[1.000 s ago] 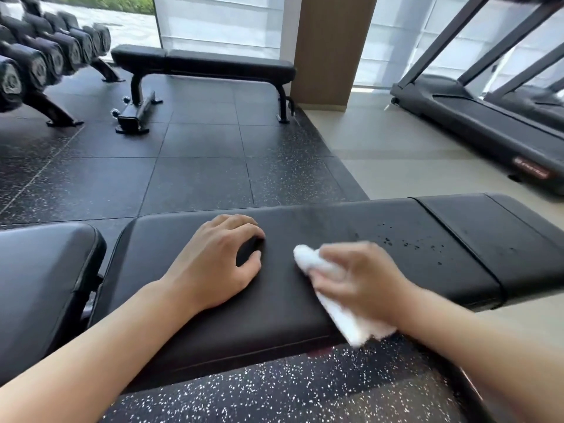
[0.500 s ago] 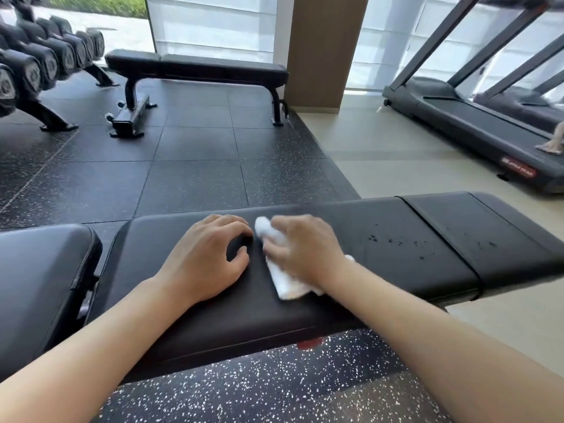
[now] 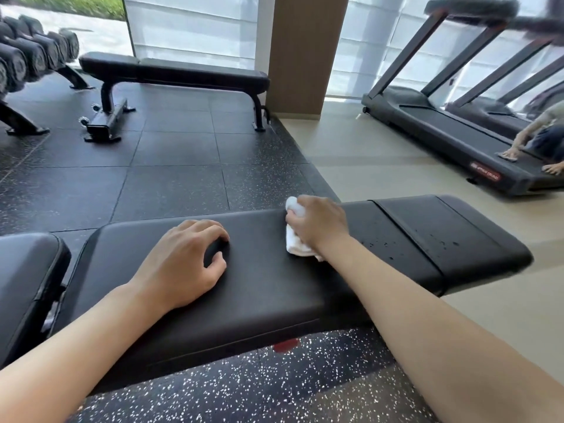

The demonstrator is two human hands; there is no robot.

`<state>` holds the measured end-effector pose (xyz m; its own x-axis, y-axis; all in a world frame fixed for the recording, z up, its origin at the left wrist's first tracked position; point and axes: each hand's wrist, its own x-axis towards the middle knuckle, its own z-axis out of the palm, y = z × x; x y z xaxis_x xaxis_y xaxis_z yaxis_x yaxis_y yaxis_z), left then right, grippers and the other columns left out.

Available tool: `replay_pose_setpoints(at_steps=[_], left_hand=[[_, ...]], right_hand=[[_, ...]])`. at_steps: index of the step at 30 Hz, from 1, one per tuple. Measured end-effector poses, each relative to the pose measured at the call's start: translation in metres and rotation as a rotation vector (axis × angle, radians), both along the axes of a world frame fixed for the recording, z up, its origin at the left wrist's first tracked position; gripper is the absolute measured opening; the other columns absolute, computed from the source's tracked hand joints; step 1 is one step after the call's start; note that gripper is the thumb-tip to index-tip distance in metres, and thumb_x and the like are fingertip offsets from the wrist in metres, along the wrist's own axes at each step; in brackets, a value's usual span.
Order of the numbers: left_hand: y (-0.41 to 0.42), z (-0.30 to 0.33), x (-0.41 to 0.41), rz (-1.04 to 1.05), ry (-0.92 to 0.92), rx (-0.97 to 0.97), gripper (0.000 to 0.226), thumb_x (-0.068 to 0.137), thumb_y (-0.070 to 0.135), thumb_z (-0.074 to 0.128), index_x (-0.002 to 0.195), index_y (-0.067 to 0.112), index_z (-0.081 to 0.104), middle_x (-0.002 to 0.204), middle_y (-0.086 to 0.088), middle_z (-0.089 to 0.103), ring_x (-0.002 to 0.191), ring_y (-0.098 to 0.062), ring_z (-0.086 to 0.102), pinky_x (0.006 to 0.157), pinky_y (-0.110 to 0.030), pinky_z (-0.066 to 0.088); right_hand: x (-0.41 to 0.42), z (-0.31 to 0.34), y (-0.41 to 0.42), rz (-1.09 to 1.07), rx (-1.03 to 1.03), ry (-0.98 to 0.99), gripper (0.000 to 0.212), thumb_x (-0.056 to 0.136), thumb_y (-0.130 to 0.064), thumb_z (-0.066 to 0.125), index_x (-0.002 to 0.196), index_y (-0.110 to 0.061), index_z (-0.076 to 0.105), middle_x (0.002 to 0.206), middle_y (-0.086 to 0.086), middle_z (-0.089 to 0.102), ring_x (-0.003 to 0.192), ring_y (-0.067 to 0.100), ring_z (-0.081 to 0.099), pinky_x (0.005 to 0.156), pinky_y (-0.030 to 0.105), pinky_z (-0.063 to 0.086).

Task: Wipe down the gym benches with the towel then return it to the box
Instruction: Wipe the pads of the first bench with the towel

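White towel [image 3: 297,247]; black bench [image 3: 259,288]; black floor tiles [image 3: 171,184], white-speckled; beige floor [image 3: 381,166].

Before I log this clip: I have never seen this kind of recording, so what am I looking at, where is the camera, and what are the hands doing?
There is no robot here. A person wears a wide-angle camera on the head, looking forward and down, so the two bare arms reaching in from the bottom are their own. They are leaning over a black padded gym bench. The right hand grips a bunched white towel and presses it onto the pad near the far edge. The left hand rests on the pad with fingers loosely curled and holds nothing. Small water droplets sit on the pad to the right of the towel. Behind are a second bench, a dumbbell rack and a treadmill, where another person crouches. No box is in view.
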<state>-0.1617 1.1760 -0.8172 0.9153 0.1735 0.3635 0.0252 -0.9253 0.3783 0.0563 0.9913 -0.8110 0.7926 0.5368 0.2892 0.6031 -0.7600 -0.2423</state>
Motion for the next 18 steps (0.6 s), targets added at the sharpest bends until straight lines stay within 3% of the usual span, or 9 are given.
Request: replay_pose_setpoints(at_steps=[3,8,12,18], left_hand=[[-0.001,0.000,0.000,-0.001,-0.001,-0.001,0.027,0.083,0.030,0.056,0.107,0.025,0.068,0.116,0.015,0.067,0.113,-0.018,0.060,0.103,-0.039,0.048],[0.005,-0.002,0.002,-0.027,0.014,-0.018,0.028,0.085,0.031,0.056,0.109,0.028,0.068,0.120,0.019,0.065,0.116,-0.013,0.058,0.106,-0.035,0.046],[0.004,-0.005,0.002,-0.035,0.011,-0.024,0.027,0.086,0.031,0.057,0.110,0.031,0.068,0.122,0.022,0.063,0.117,-0.011,0.057,0.107,-0.038,0.045],[0.003,-0.006,0.003,-0.027,0.000,-0.028,0.023,0.086,0.027,0.060,0.108,0.029,0.067,0.120,0.020,0.064,0.116,-0.014,0.059,0.104,-0.043,0.047]], right_hand=[[-0.036,-0.001,0.015,0.101,0.036,-0.005,0.036,0.086,-0.046,0.054,0.062,-0.027,0.035,0.059,-0.010,0.039,0.076,0.028,0.057,0.064,0.034,0.029],[-0.112,-0.001,-0.014,0.290,0.063,-0.068,0.044,0.084,-0.047,0.060,0.065,-0.022,0.030,0.056,-0.004,0.033,0.062,0.018,0.034,0.060,0.034,0.026],[-0.131,-0.002,-0.069,0.443,0.050,-0.049,0.041,0.085,-0.047,0.059,0.070,-0.020,0.032,0.062,-0.004,0.034,0.060,0.018,0.032,0.056,0.037,0.037],[-0.038,0.005,-0.070,0.183,0.067,0.029,0.043,0.087,-0.048,0.063,0.070,-0.015,0.041,0.054,-0.001,0.043,0.058,0.022,0.048,0.056,0.035,0.035]])
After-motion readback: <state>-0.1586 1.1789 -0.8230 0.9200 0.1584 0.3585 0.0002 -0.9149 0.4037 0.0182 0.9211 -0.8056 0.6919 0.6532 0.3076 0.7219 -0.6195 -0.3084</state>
